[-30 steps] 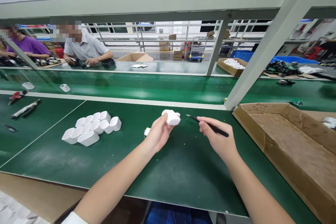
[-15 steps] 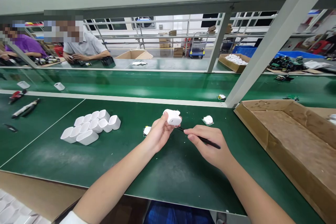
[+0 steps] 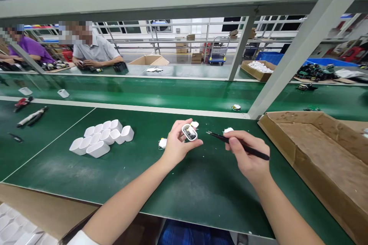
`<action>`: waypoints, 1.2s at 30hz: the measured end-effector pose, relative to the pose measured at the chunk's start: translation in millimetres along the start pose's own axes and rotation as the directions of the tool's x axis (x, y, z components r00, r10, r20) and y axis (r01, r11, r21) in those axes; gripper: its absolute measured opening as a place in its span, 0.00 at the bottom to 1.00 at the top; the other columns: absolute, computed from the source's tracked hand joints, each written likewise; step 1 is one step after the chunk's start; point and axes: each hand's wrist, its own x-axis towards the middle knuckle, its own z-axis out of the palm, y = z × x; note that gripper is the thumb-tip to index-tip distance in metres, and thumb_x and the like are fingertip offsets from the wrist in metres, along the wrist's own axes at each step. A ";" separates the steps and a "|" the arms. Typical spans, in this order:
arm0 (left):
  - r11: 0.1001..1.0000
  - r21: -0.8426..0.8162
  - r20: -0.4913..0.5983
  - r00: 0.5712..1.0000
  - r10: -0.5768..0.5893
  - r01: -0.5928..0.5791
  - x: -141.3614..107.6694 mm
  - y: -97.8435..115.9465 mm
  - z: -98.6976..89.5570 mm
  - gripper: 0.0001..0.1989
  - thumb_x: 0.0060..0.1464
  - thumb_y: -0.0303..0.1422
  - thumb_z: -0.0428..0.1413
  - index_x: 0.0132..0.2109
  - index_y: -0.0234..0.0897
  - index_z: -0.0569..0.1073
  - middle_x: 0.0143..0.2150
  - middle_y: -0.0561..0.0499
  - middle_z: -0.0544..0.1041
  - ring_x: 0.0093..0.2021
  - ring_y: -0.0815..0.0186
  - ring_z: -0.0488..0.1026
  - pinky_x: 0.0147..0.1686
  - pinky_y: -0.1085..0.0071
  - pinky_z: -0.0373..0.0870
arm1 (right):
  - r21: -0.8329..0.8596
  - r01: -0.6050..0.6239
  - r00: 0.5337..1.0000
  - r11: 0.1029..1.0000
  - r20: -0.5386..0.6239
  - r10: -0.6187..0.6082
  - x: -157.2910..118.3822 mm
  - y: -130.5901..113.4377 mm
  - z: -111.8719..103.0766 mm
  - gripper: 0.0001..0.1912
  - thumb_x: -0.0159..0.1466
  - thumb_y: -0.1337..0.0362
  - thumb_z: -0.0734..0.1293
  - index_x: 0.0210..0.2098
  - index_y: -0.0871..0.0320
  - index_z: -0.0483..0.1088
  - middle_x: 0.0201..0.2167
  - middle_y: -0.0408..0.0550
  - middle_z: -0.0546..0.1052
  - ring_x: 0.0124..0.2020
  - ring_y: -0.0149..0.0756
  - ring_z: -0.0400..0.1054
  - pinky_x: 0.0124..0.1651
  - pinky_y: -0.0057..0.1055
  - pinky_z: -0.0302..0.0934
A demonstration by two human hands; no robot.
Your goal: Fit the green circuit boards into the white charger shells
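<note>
our left hand (image 3: 179, 145) clasps a small white plastic casing (image 3: 189, 132) in its fingertips, at the hand's 1 o'clock, open side up, with dark parts inside. our right hand (image 3: 248, 157) pinches black tweezers (image 3: 254, 151), tips near the casing at its 3 o'clock, not touching.

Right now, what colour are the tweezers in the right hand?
Black; the tweezers show best in the head view.
</note>
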 end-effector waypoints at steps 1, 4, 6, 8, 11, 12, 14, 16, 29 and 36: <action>0.996 0.070 0.016 0.998 0.060 -0.061 -1.3 0.4 0.2 0.28 0.33 0.31 0.68 0.46 0.41 0.72 0.44 0.52 0.66 0.40 0.67 0.72 0.39 0.70 0.70 | 0.016 -0.004 1.000 1.000 -0.017 0.004 -0.4 0.1 -0.8 0.08 0.64 0.62 0.63 0.34 0.56 0.73 0.20 0.43 0.73 0.19 0.31 0.65 0.21 0.27 0.59; 0.945 0.265 0.060 0.981 0.183 -0.192 -4.7 3.9 1.0 0.21 0.34 0.31 0.68 0.40 0.40 0.73 0.39 0.53 0.64 0.36 0.70 0.68 0.35 0.73 0.67 | 0.023 0.044 0.998 0.999 0.033 -0.045 -1.2 1.8 1.2 0.07 0.64 0.62 0.63 0.36 0.55 0.73 0.24 0.44 0.75 0.22 0.31 0.67 0.25 0.29 0.62; 0.911 0.348 0.081 0.975 0.205 -0.220 -6.3 7.2 1.6 0.18 0.34 0.30 0.68 0.35 0.38 0.71 0.37 0.54 0.64 0.34 0.70 0.66 0.31 0.74 0.64 | 0.010 0.114 0.990 0.993 0.086 -0.114 -0.4 4.0 3.5 0.08 0.63 0.60 0.64 0.36 0.55 0.74 0.26 0.46 0.74 0.25 0.33 0.68 0.27 0.30 0.63; 0.891 0.395 0.107 0.974 0.198 -0.224 -7.0 10.1 2.0 0.17 0.34 0.31 0.68 0.31 0.37 0.69 0.34 0.54 0.64 0.32 0.70 0.65 0.28 0.75 0.63 | -0.028 0.171 0.982 0.985 0.083 -0.168 1.6 6.9 4.3 0.10 0.64 0.57 0.63 0.37 0.54 0.75 0.31 0.49 0.74 0.31 0.36 0.69 0.31 0.33 0.64; 0.867 0.450 0.145 0.975 0.165 -0.214 -6.9 11.0 2.3 0.16 0.36 0.32 0.67 0.31 0.37 0.69 0.33 0.54 0.64 0.32 0.70 0.65 0.29 0.74 0.63 | -0.115 0.207 0.973 0.972 0.123 -0.193 4.5 10.6 2.5 0.12 0.66 0.57 0.60 0.36 0.54 0.73 0.36 0.51 0.73 0.39 0.40 0.69 0.42 0.39 0.64; 0.863 0.463 0.162 0.976 0.144 -0.204 -6.7 10.1 2.3 0.15 0.36 0.32 0.67 0.31 0.37 0.69 0.33 0.54 0.64 0.32 0.69 0.65 0.29 0.74 0.63 | -0.165 0.207 0.969 0.964 0.173 -0.178 4.7 11.3 2.0 0.11 0.67 0.59 0.59 0.36 0.55 0.71 0.34 0.50 0.74 0.38 0.39 0.69 0.43 0.39 0.64; 0.858 0.477 0.208 0.973 0.102 -0.192 -6.2 7.3 2.2 0.15 0.37 0.31 0.66 0.32 0.37 0.69 0.34 0.53 0.66 0.33 0.69 0.66 0.30 0.73 0.63 | -0.293 0.209 0.949 0.933 0.292 -0.120 3.9 11.9 2.5 0.09 0.67 0.66 0.57 0.38 0.56 0.68 0.28 0.46 0.74 0.31 0.36 0.68 0.38 0.35 0.63; 0.854 0.490 0.249 0.967 0.058 -0.178 -5.8 4.2 2.0 0.14 0.38 0.30 0.65 0.33 0.37 0.69 0.35 0.53 0.69 0.33 0.68 0.67 0.30 0.73 0.63 | -0.418 0.256 0.911 0.872 0.406 -0.072 2.1 12.1 5.3 0.12 0.64 0.72 0.55 0.42 0.57 0.66 0.27 0.44 0.73 0.27 0.34 0.66 0.31 0.30 0.59; 0.738 0.640 0.305 0.952 0.013 -0.215 -8.5 3.0 2.0 0.14 0.40 0.29 0.64 0.36 0.39 0.70 0.33 0.54 0.73 0.33 0.66 0.70 0.32 0.72 0.65 | -0.713 0.491 0.863 0.501 0.477 -0.167 -5.4 22.9 20.6 0.19 0.55 0.82 0.57 0.39 0.59 0.71 0.25 0.45 0.72 0.25 0.33 0.61 0.30 0.32 0.45; 0.726 0.660 0.242 0.969 0.040 -0.195 -8.5 6.5 1.3 0.12 0.42 0.30 0.63 0.36 0.39 0.70 0.33 0.54 0.72 0.32 0.66 0.70 0.31 0.71 0.64 | -0.759 0.390 0.913 0.522 0.393 -0.112 -9.0 21.5 24.5 0.20 0.55 0.80 0.58 0.41 0.57 0.72 0.24 0.44 0.73 0.23 0.32 0.62 0.26 0.30 0.46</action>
